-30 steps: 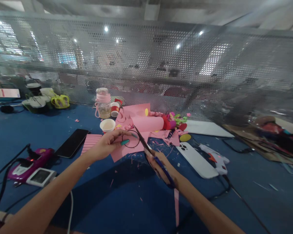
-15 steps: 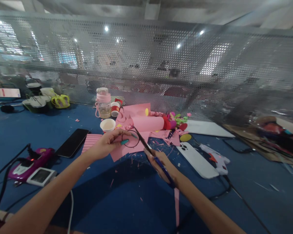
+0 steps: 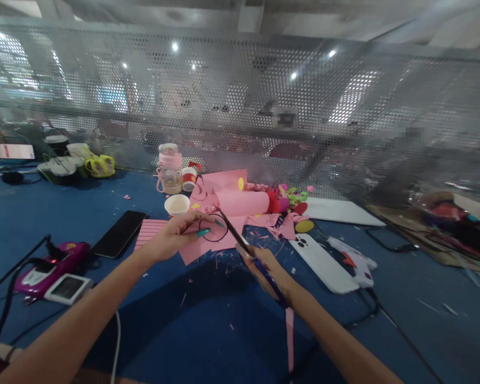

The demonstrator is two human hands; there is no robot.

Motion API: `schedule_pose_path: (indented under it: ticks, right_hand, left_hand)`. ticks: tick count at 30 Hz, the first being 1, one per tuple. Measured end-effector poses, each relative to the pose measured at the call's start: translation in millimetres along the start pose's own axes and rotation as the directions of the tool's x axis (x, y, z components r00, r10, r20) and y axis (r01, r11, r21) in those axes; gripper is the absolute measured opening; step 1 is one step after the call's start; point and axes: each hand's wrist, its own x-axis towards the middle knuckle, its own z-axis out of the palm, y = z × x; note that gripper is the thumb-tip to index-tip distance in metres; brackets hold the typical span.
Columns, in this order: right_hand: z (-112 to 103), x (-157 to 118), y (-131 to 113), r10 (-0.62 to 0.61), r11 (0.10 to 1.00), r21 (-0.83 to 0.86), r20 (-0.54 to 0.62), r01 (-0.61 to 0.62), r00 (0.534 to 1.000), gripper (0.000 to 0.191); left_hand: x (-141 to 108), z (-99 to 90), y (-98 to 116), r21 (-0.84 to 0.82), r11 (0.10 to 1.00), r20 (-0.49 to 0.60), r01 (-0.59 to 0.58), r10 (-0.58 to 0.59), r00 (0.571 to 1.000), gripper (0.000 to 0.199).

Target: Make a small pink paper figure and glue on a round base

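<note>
A hand could pass at 6 o'clock from the scissors point(image 3: 234, 231), low over the blue tabletop point(image 3: 208, 341) between 2 forearms point(image 3: 94, 306) (flat pink scraps point(image 3: 183, 300) there); at 12 the pink paper roll point(image 3: 244, 204) obstructs, backed by the perforated screen point(image 3: 108, 128); the paper cup point(image 3: 177, 205) stands at 10, beyond the left hand point(image 3: 180, 233); the glue gun point(image 3: 356, 262) crowds 3.

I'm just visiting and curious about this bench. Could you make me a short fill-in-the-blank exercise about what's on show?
1. The scissors in the right hand have ____ handles.
2. The thin ring at the left hand is ____ in colour.
3. The glue gun lies beside the ____ phone.
4. The hand nearer the power strip is the ____ one.

Missing words: blue; black; white; left.
</note>
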Motion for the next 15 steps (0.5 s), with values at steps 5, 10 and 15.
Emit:
schedule_pose_path:
  ticks: [5,10,15]
  right_hand:
    - [-1.4,-0.7,2.3,-0.052,0.998,-0.02,0.006,0.052,0.999,0.052]
    - [-3.4,2.4,3.3,-0.049,0.999,-0.004,0.001,0.049,0.999,0.054]
    - [-0.1,3.6,6.9,-0.049,0.968,0.247,0.013,0.044,0.999,0.053]
  left_hand:
    - [-0.2,-0.5,-0.1,-0.024,1.0,0.008,0.006,-0.006,1.0,0.03]
    - [-0.1,-2.0,-1.4,-0.004,1.0,0.009,0.017,-0.017,1.0,0.028]
    - [0.4,1.5,-2.9,0.033,0.999,-0.246,-0.014,0.022,0.969,0.036]
